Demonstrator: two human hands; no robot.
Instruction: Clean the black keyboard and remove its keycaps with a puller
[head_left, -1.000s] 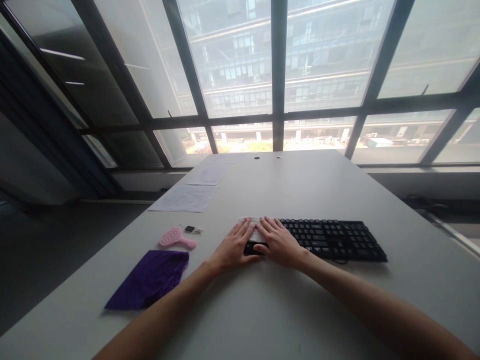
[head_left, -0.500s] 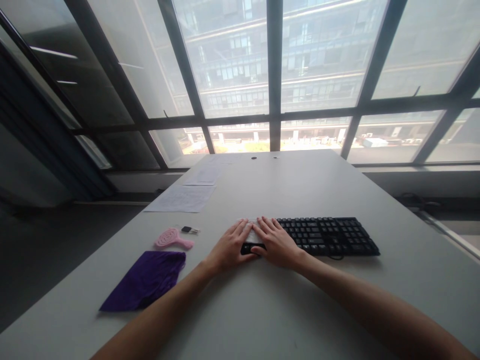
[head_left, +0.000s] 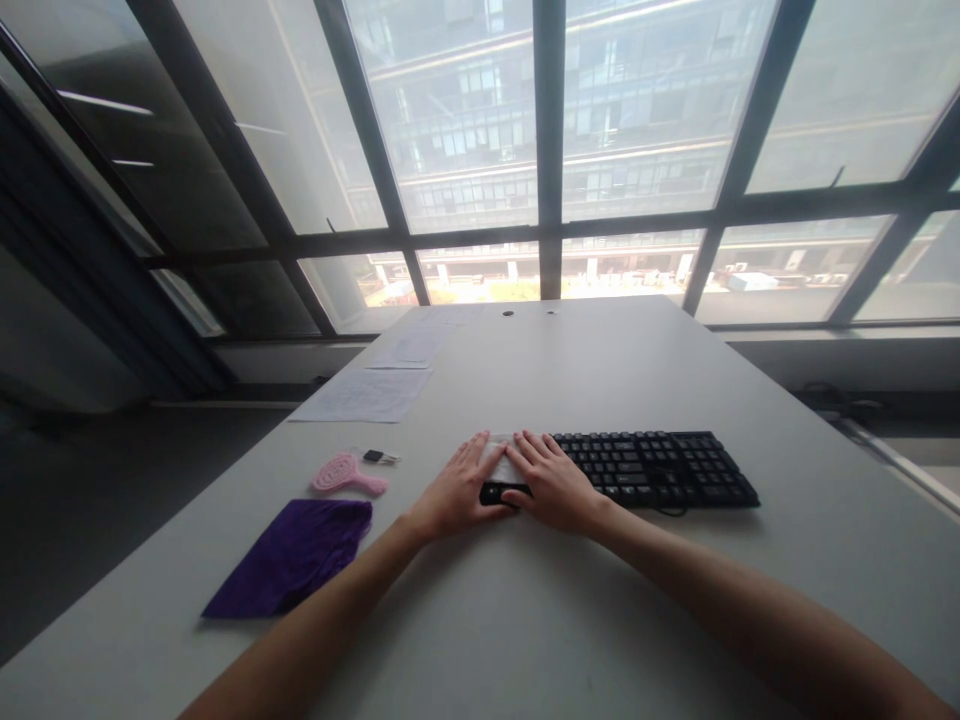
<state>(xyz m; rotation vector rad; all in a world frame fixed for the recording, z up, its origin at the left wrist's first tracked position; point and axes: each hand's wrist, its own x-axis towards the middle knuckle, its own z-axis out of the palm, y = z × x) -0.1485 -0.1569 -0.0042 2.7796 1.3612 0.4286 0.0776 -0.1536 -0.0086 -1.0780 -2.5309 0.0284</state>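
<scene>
A black keyboard [head_left: 660, 468] lies flat on the table, its left end under my hands. A thin white piece [head_left: 499, 462], like a tissue or wipe, rests over the keys there, mostly covered by my fingers. My left hand [head_left: 459, 495] lies flat on the left edge of it, fingers stretched out, thumb at the keyboard's front edge. Beside it, my right hand [head_left: 553, 485] is spread palm down across the white piece and the keys, its thumb near the left one.
Left of my hands are a pink hairbrush [head_left: 346, 474], a small black item with a white part [head_left: 379, 457] and a purple drawstring pouch [head_left: 292, 555]. Printed papers [head_left: 361, 396] lie along the table's left edge. Large windows [head_left: 637, 120] stand beyond the white table [head_left: 577, 370].
My left hand's fingers have slid slightly left and spread a little on the white piece. My right hand stays nearly in place.
</scene>
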